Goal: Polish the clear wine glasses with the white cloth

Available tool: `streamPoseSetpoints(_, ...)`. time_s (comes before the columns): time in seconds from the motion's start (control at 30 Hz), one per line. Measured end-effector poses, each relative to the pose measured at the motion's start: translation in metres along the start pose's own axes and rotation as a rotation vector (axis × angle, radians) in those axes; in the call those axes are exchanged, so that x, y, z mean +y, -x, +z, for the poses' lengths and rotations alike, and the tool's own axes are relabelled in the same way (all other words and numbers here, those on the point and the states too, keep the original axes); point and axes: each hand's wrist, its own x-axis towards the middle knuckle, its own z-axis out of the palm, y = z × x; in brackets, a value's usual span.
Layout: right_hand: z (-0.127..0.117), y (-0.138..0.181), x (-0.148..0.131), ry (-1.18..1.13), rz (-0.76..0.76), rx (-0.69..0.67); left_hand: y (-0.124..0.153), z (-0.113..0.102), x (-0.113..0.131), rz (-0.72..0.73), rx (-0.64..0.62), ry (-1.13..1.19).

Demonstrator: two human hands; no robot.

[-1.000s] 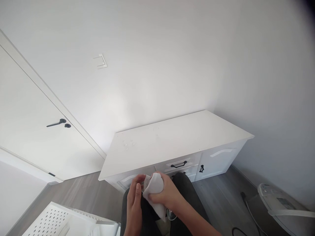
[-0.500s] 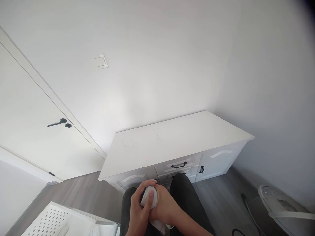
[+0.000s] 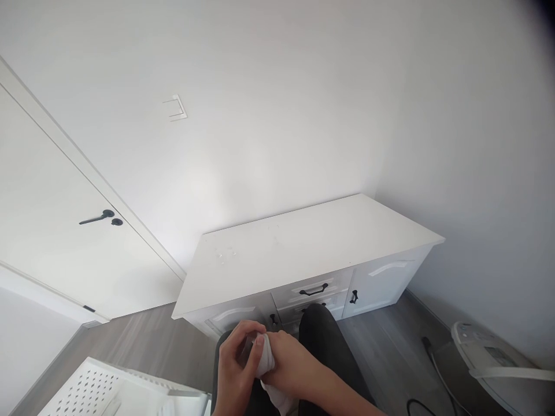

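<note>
A white cloth is bunched between both my hands, low in the frame above my dark-trousered knees. My right hand is closed around the cloth from the right, and a tail of it hangs below my wrist. My left hand grips the cloth's left side, its fingers curled over the top. In the earlier frame something clear like glass showed under the cloth; whether the cloth is wrapped round anything now I cannot make out.
A low white cabinet with black drawer handles stands against the wall just ahead. A white door with a black lever is at left. A white perforated basket sits lower left. A grey appliance and cable lie on the floor at right.
The loose cloth has been gathered into a tight bunch. My left hand went from lying open beside it to gripping it, and both hands dropped slightly lower in the frame.
</note>
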Motion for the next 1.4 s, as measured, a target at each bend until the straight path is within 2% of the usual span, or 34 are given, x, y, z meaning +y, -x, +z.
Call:
streamPoseSetpoints(0.13, 0.004, 0.0, 0.016, 0.061, -0.042, -0.004, 0.001, 0.0, -0.003, 0.01, 0.072, 0.015)
streamPoseSetpoints(0.27, -0.006, 0.001, 0.026, -0.04, -0.106, -0.109, 0.002, -0.002, -0.009, 0.059, 0.032, 0.039)
streamPoseSetpoints(0.37, -0.014, 0.001, 0.031, -0.307, -0.147, -0.318, 0.0, -0.008, -0.014, 0.118, -0.056, 0.149)
streamPoseSetpoints(0.47, -0.009, -0.003, 0.036, -0.755, -0.091, -0.626, -0.004, -0.013, -0.012, 0.267, -0.213, 0.352)
streamPoseSetpoints(0.53, -0.001, -0.007, 0.037, -0.935, -0.056, -0.713, -0.006, -0.013, -0.006, 0.361, -0.31, 0.364)
streamPoseSetpoints(0.6, 0.006, -0.008, 0.036, -0.896, -0.129, -0.617, -0.006, -0.011, 0.002, 0.41, -0.358, 0.242)
streamPoseSetpoints(0.73, 0.011, -0.004, 0.03, -0.521, -0.325, -0.165, -0.005, -0.003, 0.007, 0.515, -0.351, -0.067)
streamPoseSetpoints(0.83, 0.013, 0.0, 0.026, -0.432, -0.312, 0.136, -0.006, 0.006, 0.0, 0.553, -0.235, -0.141)
streamPoseSetpoints(0.9, 0.016, 0.001, 0.022, -0.437, -0.273, 0.242, -0.008, 0.011, -0.005, 0.511, -0.118, -0.101)
streamPoseSetpoints(1.0, 0.02, 0.003, 0.018, -0.32, -0.22, 0.27, -0.007, 0.016, -0.008, 0.419, -0.037, -0.052)
streamPoseSetpoints(1.1, 0.018, 0.007, 0.018, -0.141, -0.191, 0.204, -0.004, 0.013, -0.006, 0.37, -0.026, -0.065)
streamPoseSetpoints(1.17, 0.013, 0.01, 0.023, -0.049, -0.205, 0.138, -0.003, 0.006, -0.004, 0.321, 0.028, -0.103)
streamPoseSetpoints(1.27, 0.0, 0.012, 0.035, -0.079, -0.27, 0.005, -0.005, -0.006, -0.003, 0.24, 0.115, -0.167)
streamPoseSetpoints(1.3, -0.004, 0.011, 0.04, -0.122, -0.269, 0.007, -0.006, -0.009, -0.002, 0.228, 0.133, -0.18)
streamPoseSetpoints(1.33, -0.009, 0.009, 0.046, -0.152, -0.241, 0.068, -0.007, -0.01, -0.002, 0.225, 0.147, -0.192)
streamPoseSetpoints(1.4, -0.015, 0.003, 0.054, -0.127, -0.114, 0.336, -0.007, -0.01, -0.001, 0.235, 0.176, -0.224)
